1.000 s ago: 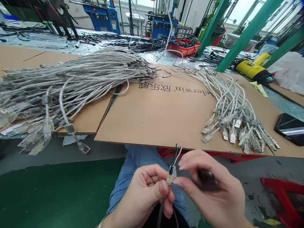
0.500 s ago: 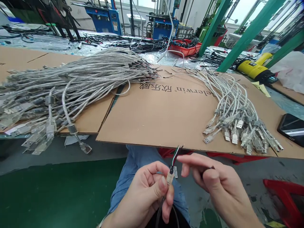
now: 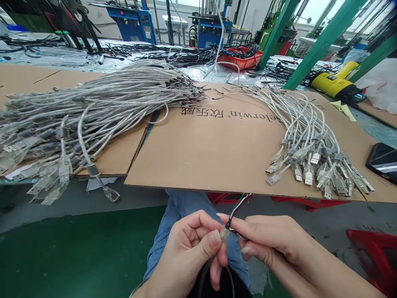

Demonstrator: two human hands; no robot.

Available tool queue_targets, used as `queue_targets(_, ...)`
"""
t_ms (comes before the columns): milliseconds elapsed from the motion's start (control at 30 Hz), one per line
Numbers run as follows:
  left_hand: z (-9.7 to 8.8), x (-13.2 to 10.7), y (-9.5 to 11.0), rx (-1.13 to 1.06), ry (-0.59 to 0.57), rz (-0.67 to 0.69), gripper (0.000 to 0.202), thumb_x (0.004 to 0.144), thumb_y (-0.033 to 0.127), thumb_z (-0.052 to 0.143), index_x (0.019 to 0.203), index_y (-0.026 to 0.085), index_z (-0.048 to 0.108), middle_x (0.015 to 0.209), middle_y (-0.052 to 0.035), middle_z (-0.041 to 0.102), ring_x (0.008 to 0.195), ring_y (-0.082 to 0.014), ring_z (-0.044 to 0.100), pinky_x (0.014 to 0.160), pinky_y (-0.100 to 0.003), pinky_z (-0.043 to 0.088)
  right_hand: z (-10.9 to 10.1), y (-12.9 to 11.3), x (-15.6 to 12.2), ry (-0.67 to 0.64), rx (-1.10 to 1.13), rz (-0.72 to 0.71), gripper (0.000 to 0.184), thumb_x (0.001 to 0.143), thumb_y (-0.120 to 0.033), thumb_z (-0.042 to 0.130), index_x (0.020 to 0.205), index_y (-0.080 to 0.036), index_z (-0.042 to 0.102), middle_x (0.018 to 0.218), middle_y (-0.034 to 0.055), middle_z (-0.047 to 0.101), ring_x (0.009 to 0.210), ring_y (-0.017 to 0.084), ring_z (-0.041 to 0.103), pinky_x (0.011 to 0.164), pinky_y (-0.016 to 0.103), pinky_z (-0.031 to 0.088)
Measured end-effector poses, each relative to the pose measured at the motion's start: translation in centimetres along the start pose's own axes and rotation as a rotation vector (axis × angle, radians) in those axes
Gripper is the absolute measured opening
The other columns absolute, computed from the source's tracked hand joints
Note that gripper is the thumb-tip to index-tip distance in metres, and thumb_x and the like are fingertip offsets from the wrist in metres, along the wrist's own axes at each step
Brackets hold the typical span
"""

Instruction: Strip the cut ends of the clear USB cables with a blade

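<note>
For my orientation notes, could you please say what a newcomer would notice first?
Probably the big heap of pale cables at left, facing a smaller bundle at right on the cardboard. Below them, the left hand pinches a cable end with loose coloured wires, the right hand close beside.

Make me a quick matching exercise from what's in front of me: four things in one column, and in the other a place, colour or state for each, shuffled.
Column one
1. Left hand
2. Phone
3. Tray
4. Larger cable pile

Column two
A. Red, with black cables heaped in it
B. Pinching a cable just below its loose coloured wires
C. Silvery grey, spread across the left of the view
D. Black, at the right edge of the view

Right pairs: 1-B, 2-D, 3-A, 4-C.
</note>
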State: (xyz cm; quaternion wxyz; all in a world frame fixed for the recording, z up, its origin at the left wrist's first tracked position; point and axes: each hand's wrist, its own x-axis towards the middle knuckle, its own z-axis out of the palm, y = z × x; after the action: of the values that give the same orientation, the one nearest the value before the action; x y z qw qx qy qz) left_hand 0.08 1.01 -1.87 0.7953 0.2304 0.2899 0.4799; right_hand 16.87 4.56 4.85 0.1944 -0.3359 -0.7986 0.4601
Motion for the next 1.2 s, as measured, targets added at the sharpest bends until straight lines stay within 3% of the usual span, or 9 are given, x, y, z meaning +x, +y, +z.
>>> queue_targets(133,0.1,-0.2,0.1,0.043,0.031,-0.009,0.021,0.079,0.032,0.07,0.074,0.016,0.059,0.052,0.0038,0.063,0.035,-0.0017,0.049,0.038,-0.01,0.041,-0.1,0.0,-0.1,-0.029,0.001,0.032,0.027,0.093,-0.011,0.046,0.087,-0.024,0.07,0.084,-0.0009,0.072,0.074,0.015,0.067,0.071,0.022,0.05)
queue_targets(300,0.7,-0.2,0.5,0.11,0.113,-0.015,0.027,0.073,0.033,0.076,0.067,0.015,0.057,0.05,0.0023,0.064,0.034,-0.0034,0.05,0.038,-0.011,0.039,0.0,-0.2,-0.3,0.062,-0.038,-0.024,0.027,0.089,-0.009,0.048,0.079,-0.023,0.068,0.074,-0.0016,0.071,0.061,0.014,0.065,0.058,0.021,0.05)
queue_targets(433,1.0,-0.3,0.8,0.142,0.161,-0.019,0.03,0.069,0.033,0.079,0.063,0.014,0.056,0.049,0.0016,0.064,0.035,-0.0042,0.051,0.039,-0.013,0.04,0.7,0.0,-0.3,0.108,0.02,-0.025,0.025,0.088,-0.007,0.049,0.082,-0.023,0.068,0.075,-0.0011,0.072,0.062,0.014,0.065,0.06,0.02,0.051)
queue_targets(533,0.7,-0.4,0.6,0.115,0.114,-0.01,0.026,0.074,0.031,0.075,0.067,0.015,0.056,0.051,0.0027,0.063,0.035,-0.0032,0.05,0.038,-0.011,0.041,1.0,0.2,-0.5,0.109,0.079,-0.021,0.027,0.09,-0.009,0.048,0.085,-0.024,0.07,0.078,-0.0012,0.073,0.068,0.014,0.066,0.065,0.021,0.051)
queue_targets(767,-0.6,-0.2,-0.2,-0.052,-0.059,-0.045,0.016,0.084,0.026,0.065,0.075,0.017,0.056,0.051,0.0052,0.058,0.032,0.0002,0.04,0.034,-0.008,0.041,0.5,0.2,-0.7,-0.034,0.082,0.053,0.028,0.093,-0.014,0.045,0.088,-0.022,0.071,0.082,0.003,0.071,0.074,0.018,0.066,0.069,0.027,0.051)
queue_targets(933,-0.5,0.1,-0.2,-0.077,-0.105,-0.045,0.014,0.085,0.024,0.064,0.076,0.017,0.056,0.052,0.0046,0.059,0.033,0.0007,0.04,0.034,-0.007,0.042,0.8,0.1,-0.3,0.007,0.017,0.07,0.027,0.092,-0.014,0.045,0.085,-0.02,0.07,0.072,0.0032,0.066,0.066,0.019,0.064,0.064,0.028,0.051)
queue_targets(1100,-0.5,0.1,-0.1,-0.14,-0.111,-0.082,0.014,0.084,0.025,0.065,0.076,0.018,0.056,0.053,0.0046,0.059,0.033,0.0009,0.038,0.033,-0.007,0.043,0.9,0.0,-0.3,0.008,0.051,0.04,0.028,0.092,-0.011,0.045,0.09,-0.022,0.07,0.075,0.0005,0.069,0.069,0.017,0.066,0.065,0.025,0.05)
queue_targets(1200,-0.7,0.1,0.0,-0.184,-0.133,-0.127,0.015,0.084,0.026,0.066,0.077,0.017,0.055,0.053,0.0047,0.059,0.031,0.0016,0.035,0.032,-0.007,0.042,0.6,-0.1,-0.6,0.04,-0.037,0.04,0.026,0.09,-0.011,0.046,0.086,-0.022,0.069,0.068,0.0005,0.068,0.059,0.017,0.063,0.058,0.025,0.05)
